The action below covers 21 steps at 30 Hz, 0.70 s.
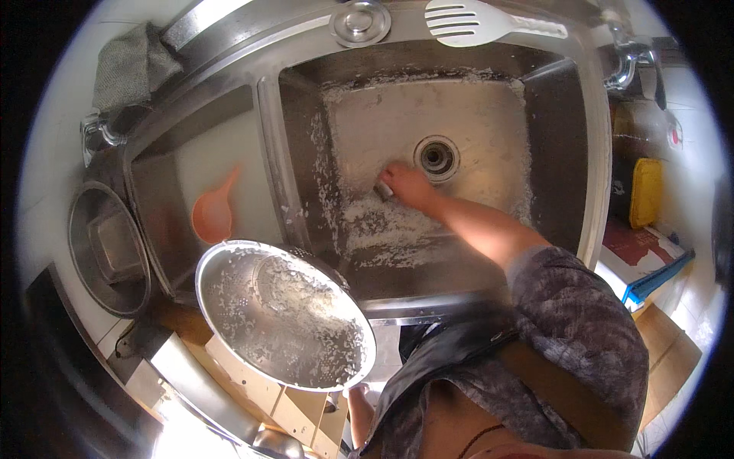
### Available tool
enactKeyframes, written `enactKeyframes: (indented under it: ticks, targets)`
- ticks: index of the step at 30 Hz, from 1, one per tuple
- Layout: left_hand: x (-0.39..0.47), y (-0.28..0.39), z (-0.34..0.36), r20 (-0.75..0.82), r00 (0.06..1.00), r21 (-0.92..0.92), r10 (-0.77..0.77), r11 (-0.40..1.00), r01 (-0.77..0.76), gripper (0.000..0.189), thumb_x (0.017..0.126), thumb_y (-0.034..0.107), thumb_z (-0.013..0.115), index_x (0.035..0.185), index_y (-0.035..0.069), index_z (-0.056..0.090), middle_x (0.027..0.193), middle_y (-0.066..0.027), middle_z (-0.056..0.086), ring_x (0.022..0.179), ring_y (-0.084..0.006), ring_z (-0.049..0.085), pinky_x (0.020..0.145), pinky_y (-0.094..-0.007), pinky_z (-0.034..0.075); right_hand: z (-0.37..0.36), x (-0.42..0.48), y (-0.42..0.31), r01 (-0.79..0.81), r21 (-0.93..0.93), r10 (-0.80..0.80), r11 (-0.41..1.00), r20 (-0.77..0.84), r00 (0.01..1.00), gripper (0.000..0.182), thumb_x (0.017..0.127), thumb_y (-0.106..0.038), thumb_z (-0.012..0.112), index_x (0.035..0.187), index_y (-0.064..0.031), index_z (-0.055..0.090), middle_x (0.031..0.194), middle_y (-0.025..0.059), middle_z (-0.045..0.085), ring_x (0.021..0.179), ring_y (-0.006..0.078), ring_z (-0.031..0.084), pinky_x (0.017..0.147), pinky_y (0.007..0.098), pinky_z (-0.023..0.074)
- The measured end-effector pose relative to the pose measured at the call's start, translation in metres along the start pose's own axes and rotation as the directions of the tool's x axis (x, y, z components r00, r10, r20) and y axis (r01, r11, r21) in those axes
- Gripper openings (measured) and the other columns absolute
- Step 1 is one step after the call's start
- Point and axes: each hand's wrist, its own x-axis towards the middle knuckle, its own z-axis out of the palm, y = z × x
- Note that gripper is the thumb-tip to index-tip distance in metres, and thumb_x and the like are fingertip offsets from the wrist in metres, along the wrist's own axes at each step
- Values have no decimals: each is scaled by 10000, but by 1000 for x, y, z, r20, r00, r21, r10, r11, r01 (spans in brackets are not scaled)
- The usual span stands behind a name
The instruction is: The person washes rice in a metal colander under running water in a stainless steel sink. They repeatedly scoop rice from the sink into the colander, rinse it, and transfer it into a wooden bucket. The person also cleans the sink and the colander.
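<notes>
My right hand point(404, 182) is low in the large steel sink basin point(430, 109), left of the drain point(437, 158). Its fingers are closed on a small grey object point(383, 190), too blurred to name exactly. White grains that look like cooked rice point(390, 229) lie smeared over the basin floor beside it. A perforated steel colander point(241, 321) tilts over the sink's front edge, with similar grains stuck inside. At its lower right rim is my left hand point(358, 391), mostly hidden behind the colander and apparently gripping the rim.
Cloudy water in the left basin point(223, 126) holds an orange ladle point(213, 213). A slotted white spatula point(476, 23) and a steel lid point(360, 24) lie along the back ledge. Faucets point(628, 60) flank the sink. An oval steel tub point(109, 298) stands left, a grey cloth point(129, 69) behind.
</notes>
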Motion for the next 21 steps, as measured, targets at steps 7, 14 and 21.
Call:
enactKeyframes:
  ticks: [7, 14, 21]
  targets:
    - [17, 18, 19, 45, 999, -1, 25, 1000, -25, 309, 836, 397, 432, 956, 125, 519, 798, -36, 518, 759, -196, 502, 707, -396, 418, -51, -39, 63, -555, 381, 590, 739, 33, 807, 331, 784, -228, 562, 1035, -25, 491, 946, 167, 589, 886, 327, 562, 721, 408, 440]
    - [24, 55, 60, 126, 985, -25, 121, 993, -118, 304, 836, 400, 436, 933, 127, 530, 764, -29, 523, 734, -188, 505, 692, -389, 422, -8, -41, 93, -628, 219, 647, 746, -20, 762, 289, 795, -233, 509, 1025, -58, 507, 934, 161, 595, 885, 317, 568, 741, 403, 444]
    - [38, 80, 12, -21, 966, -219, 259, 941, -257, 301, 836, 403, 439, 911, 130, 540, 730, -23, 528, 709, -179, 508, 677, -382, 427, -8, -49, 79, -594, 387, 652, 705, -26, 757, 246, 794, -233, 492, 944, -48, 551, 872, 158, 596, 833, 303, 571, 696, 385, 441]
